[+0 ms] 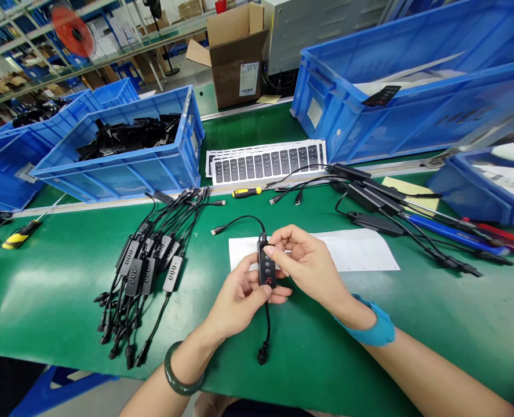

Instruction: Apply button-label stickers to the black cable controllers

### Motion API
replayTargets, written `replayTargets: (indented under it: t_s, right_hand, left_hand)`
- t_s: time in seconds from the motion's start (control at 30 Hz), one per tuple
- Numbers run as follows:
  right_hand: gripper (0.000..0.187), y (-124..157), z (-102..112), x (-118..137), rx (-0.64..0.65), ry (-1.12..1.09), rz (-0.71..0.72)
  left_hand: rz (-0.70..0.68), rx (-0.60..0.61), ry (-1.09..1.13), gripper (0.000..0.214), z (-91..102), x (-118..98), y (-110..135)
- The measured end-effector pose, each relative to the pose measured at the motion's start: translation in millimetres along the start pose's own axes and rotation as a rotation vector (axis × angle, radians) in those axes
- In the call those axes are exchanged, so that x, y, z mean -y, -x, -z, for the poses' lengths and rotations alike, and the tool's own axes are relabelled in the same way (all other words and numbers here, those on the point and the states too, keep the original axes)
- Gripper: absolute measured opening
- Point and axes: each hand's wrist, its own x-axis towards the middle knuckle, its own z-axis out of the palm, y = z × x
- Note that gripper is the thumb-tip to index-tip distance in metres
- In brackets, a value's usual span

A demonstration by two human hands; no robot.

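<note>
Both my hands meet over a black inline button controller with several lit-looking button icons on its face. My left hand cradles it from below, and my right hand pinches its upper end between thumb and fingers. Its thin black cable arcs up and left to a USB plug, and a lower lead hangs to a black connector. Under my hands lies a white paper sheet. To the left sits a bundle of similar cabled controllers.
A yellow-handled screwdriver and stacked black label sheets lie beyond my hands on the green workbench. More cables and pens lie right. Blue plastic crates stand behind, one holding black parts.
</note>
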Motion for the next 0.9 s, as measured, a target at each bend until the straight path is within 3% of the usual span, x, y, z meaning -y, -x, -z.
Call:
replayTargets:
  t_s: [0.37, 0.5, 0.57, 0.67, 0.73, 0.83, 0.9]
  right_hand:
    - [0.022, 0, 1, -6, -0.008, 0.136, 0.039]
    - [0.04, -4, 5, -8, -0.025, 0.183, 0.01]
    - [0.061, -4, 7, -6, 0.064, 0.191, -0.042]
    - [0.088, -2, 5, -3, 0.333, 0.124, -0.186]
    - [0.081, 0, 1, -4, 0.386, 0.105, -0.198]
    - [0.039, -2, -4, -8, 0.281, 0.184, -0.084]
    - [0.03, -5, -5, -11, 0.22, 0.219, -0.054]
  left_hand:
    - [-0.029, -0.014, -0.064, 0.056, -0.3, 2, 0]
    - [-0.03, -0.017, -0.048, 0.056, 0.2, 0, 0]
    - [-0.027, -0.006, -0.031, 0.056, 0.4, -1, 0]
    - [-0.031, 0.025, -0.021, 0.059, 0.7, -2, -1]
    - [-0.019, 0.017, -0.021, 0.057, 0.8, -2, -2]
    - [0.021, -0.054, -0.035, 0.044, 0.8, 1, -4]
    - [0.045, -0.087, -0.047, 0.044, 0.6, 3, -5]
